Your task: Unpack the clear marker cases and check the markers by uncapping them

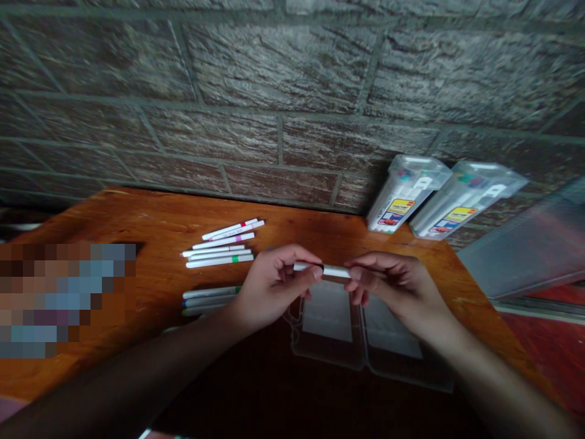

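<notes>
Both hands hold one white marker [333,270] level above the wooden table [137,219]. My left hand [274,281] pinches its left end with thumb and fingers. My right hand [393,281] pinches its right end. A dark band shows on the marker between the two hands. Under the hands lies an open clear plastic case [365,341], flat on the table. To the left, several white markers [222,246] with coloured bands lie in a loose row. A few more markers [210,299] lie just below them, near my left wrist.
Two clear plastic marker boxes [404,192] [464,198] with yellow labels lean against the brick wall [283,91] at the back right. A clear sheet or lid [530,250] lies at the right edge. A blurred patch covers the table's left side.
</notes>
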`<state>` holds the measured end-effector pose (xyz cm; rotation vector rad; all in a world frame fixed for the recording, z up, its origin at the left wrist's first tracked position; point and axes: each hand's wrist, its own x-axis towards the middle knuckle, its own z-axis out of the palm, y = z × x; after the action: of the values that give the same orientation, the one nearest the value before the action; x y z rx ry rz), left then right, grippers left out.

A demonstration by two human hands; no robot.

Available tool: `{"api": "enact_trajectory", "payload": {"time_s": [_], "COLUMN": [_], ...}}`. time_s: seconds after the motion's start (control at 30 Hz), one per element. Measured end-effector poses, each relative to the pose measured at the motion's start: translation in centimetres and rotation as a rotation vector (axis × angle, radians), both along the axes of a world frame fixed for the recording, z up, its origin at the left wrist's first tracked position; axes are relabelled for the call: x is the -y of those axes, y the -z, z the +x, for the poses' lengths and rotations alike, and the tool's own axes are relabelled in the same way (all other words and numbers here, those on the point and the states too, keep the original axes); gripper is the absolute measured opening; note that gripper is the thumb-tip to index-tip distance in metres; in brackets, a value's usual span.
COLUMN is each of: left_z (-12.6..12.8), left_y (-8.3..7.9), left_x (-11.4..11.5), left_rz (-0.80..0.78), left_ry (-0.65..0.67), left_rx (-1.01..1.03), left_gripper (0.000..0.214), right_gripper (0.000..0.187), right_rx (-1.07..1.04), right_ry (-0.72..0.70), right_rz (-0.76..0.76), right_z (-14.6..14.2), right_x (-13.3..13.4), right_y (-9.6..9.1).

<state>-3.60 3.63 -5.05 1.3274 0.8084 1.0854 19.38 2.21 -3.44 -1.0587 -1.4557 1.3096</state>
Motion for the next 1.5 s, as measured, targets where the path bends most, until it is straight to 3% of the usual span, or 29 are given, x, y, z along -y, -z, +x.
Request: {"api": "enact_trajectory", "payload": {"time_s": [0.5, 0.7, 0.93, 1.5], "left_z": [0.1, -0.6, -1.0, -1.3], "left_y": [0.3, -0.4, 0.1, 0.1], "left_x": [0.2, 0.2, -0.2, 0.1], "left_rz": [0.044, -0.063, -0.158, -0.194], "left_ry": [0.017, 0.124, 0.247, 0.410], "left_rx": [-0.030, 0.092, 0.264, 0.419], "left_gripper": [0.012, 0.018, 0.027, 0.035], "right_gripper": [0.013, 0.013, 0.010, 0.014], "right_rx": [0.077, -0.015, -0.124, -0.276], "right_ry": [0.023, -0.016, -0.035, -0.044], "right_rz": [0.080, 0.044, -0.012, -0.113], "right_z": [-0.4, 0.3, 0.6, 0.5], "right_x": [0.3, -0.1, -0.6, -0.2], "right_y": [0.0, 0.1, 0.2, -0.2]}}
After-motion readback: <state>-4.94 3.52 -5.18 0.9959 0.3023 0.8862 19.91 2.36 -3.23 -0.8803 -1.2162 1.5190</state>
